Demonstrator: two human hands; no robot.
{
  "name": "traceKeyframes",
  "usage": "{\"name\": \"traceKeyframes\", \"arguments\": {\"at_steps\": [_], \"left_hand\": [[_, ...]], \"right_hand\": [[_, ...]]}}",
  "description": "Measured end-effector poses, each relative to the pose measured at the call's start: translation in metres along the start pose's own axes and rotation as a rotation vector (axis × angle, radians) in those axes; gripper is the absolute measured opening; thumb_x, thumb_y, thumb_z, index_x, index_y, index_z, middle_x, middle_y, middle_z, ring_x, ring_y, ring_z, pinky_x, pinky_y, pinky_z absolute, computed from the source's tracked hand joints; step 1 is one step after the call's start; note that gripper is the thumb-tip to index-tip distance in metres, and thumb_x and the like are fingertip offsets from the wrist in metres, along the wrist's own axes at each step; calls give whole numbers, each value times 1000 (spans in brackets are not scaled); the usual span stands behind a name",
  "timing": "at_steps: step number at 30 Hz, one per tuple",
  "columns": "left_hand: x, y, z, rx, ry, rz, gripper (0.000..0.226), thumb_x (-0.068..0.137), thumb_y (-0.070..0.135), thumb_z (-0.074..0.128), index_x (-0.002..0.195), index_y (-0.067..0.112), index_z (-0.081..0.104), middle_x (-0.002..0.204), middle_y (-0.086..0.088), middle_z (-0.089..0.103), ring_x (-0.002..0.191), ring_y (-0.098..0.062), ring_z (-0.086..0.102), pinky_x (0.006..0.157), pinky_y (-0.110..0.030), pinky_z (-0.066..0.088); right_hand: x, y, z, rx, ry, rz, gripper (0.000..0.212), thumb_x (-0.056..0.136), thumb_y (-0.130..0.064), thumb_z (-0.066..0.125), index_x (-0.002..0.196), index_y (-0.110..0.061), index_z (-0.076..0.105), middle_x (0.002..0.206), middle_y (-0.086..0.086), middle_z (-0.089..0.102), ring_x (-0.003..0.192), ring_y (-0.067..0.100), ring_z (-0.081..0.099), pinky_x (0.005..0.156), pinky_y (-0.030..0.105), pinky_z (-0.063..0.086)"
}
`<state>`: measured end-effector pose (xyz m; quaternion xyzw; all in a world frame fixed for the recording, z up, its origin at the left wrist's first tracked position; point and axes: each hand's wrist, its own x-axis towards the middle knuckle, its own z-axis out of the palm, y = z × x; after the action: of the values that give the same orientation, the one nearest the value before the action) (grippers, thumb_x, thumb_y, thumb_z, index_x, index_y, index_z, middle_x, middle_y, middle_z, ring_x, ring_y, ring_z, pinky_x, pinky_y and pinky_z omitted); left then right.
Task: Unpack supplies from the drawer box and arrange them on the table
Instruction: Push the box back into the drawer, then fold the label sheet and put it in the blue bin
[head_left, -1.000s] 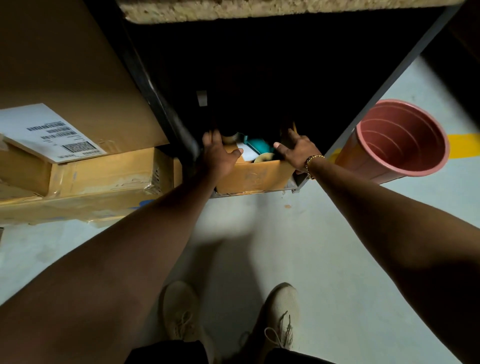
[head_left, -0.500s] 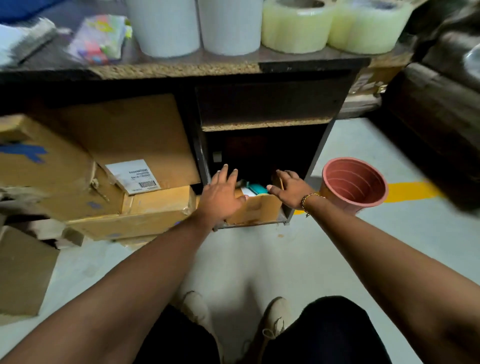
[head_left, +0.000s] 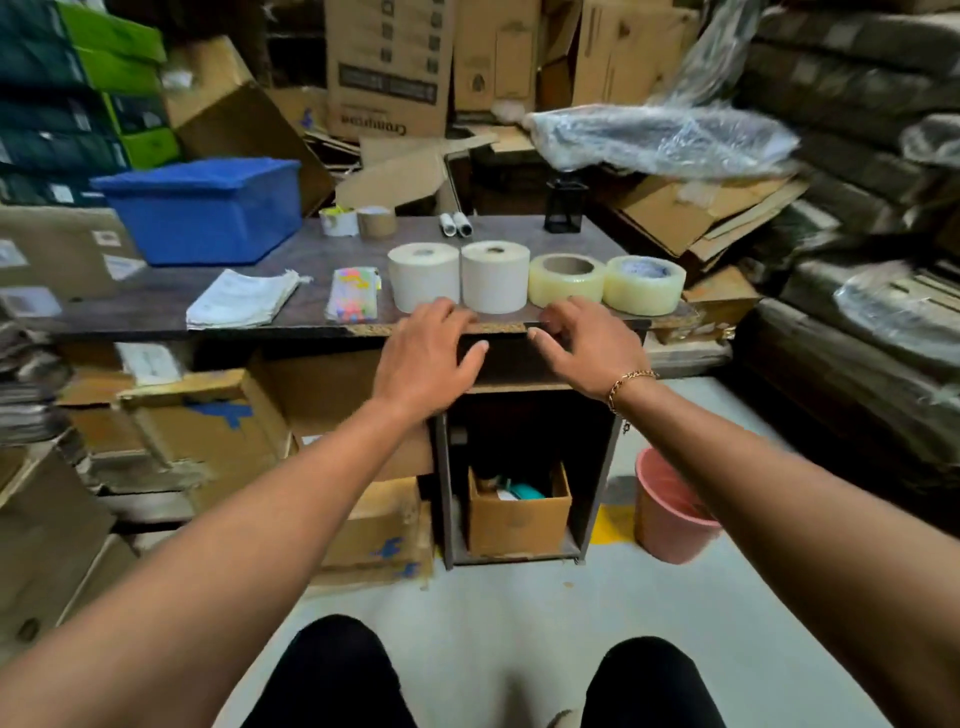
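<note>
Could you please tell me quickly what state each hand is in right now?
Left hand: open, fingers relaxed, holding nothing, at the front edge of the table.
Right hand: open, fingers loosely curled, holding nothing.

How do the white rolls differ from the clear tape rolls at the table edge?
White rolls are opaque and matte; tape rolls are translucent and glossy. White rolls stand taller; tape rolls are squatter. White rolls have narrow core holes; tape rolls have wide ones. All four stand on end in one row on the table.
</note>
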<state>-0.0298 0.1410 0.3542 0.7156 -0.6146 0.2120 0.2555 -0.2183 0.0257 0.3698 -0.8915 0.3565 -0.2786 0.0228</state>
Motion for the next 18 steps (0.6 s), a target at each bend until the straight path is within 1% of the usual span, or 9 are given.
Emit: {"name": "traceKeyframes", "arguments": {"at_steps": [2, 4, 6, 8, 11, 13, 15, 18], "left_hand": [[18, -10, -25, 10, 75, -22, 41, 90, 49, 49, 121, 23, 57, 116, 1, 54, 109, -19, 52, 90, -39, 48], [37, -21, -41, 11, 126, -49, 41, 92, 49, 48, 121, 23, 57, 118, 0, 54, 112, -19, 50, 91, -38, 44], [57, -35, -46, -2, 159, -77, 41, 92, 50, 46, 122, 23, 56, 120, 0, 52, 116, -19, 47, 92, -38, 39], [81, -53, -43, -11, 166, -104, 44, 92, 51, 46, 125, 24, 54, 125, 0, 51, 120, -19, 44, 94, -37, 37], [134, -83, -24, -6, 160, -94, 45, 91, 50, 47, 128, 25, 53, 128, -1, 49, 122, -19, 43, 97, -37, 35], [180, -103, -6, 8, 133, -86, 44, 91, 51, 47, 127, 26, 53, 129, -1, 49, 124, -20, 43, 97, -38, 35], [225, -122, 12, 26, 66, -92, 46, 91, 53, 46, 127, 27, 53, 131, -1, 49, 126, -21, 43, 98, -40, 36], [268, -141, 31, 10, -6, -148, 49, 89, 56, 44, 127, 27, 54, 131, -1, 51, 126, -23, 44, 99, -42, 37]], "right_hand": [[21, -12, -22, 24, 55, -29, 41, 86, -61, 44, 110, -30, 58, 109, -8, 58, 99, 15, 57, 78, 35, 51], [43, -19, -33, 55, 67, -38, 46, 87, -61, 45, 117, -29, 57, 116, -5, 57, 108, 17, 56, 85, 39, 51], [67, -21, -35, 53, 50, -41, 56, 87, -65, 41, 127, -28, 54, 128, -1, 55, 120, 20, 52, 96, 45, 47], [98, -19, -31, 45, 4, -46, 62, 88, -66, 39, 135, -27, 49, 139, 1, 49, 128, 23, 46, 103, 48, 41], [164, -13, -15, 35, -79, -67, 66, 88, -69, 37, 140, -29, 45, 147, 2, 41, 133, 24, 42, 107, 49, 37], [218, -7, -2, 46, -126, -72, 67, 88, -70, 37, 140, -28, 46, 146, 4, 42, 131, 26, 44, 106, 47, 38], [269, -2, 13, 73, -201, -54, 66, 89, -69, 37, 138, -26, 49, 143, 7, 45, 128, 27, 46, 104, 43, 39], [323, -1, 31, 63, -328, -42, 67, 90, -68, 36, 138, -23, 49, 142, 11, 46, 127, 30, 47, 105, 42, 39]]}}
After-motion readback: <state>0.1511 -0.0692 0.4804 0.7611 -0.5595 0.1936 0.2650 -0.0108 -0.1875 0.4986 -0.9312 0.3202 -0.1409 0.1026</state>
